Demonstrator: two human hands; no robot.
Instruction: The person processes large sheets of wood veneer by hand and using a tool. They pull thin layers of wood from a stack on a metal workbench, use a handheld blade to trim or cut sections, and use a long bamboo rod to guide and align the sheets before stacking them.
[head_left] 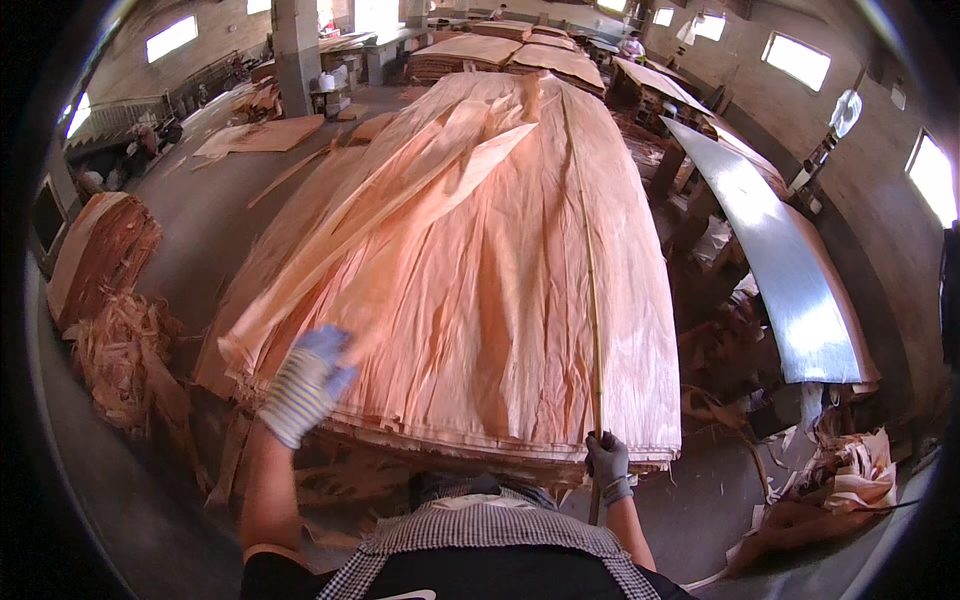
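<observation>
A tall stack of thin reddish wood veneer sheets (480, 330) stretches away in front of me. Its top sheets are rippled, and one loose sheet (400, 220) lies folded over on the left side. My left hand (305, 385), in a striped glove with blue fingers, is over the stack's near left corner. It is blurred, but its thumb and fingers look apart and I see nothing held. In a dark grey glove, my right hand (607, 462) is closed around a long thin stick (590, 280) at the near edge. That stick lies lengthwise over the veneer toward the far end.
On the right, a long shiny metal sheet (775, 255) rests on a raised stack. Veneer scraps (835, 480) lie at the lower right, and a torn bundle (120, 350) sits at left. Farther off are a pillar (296, 60) and more veneer stacks (465, 52).
</observation>
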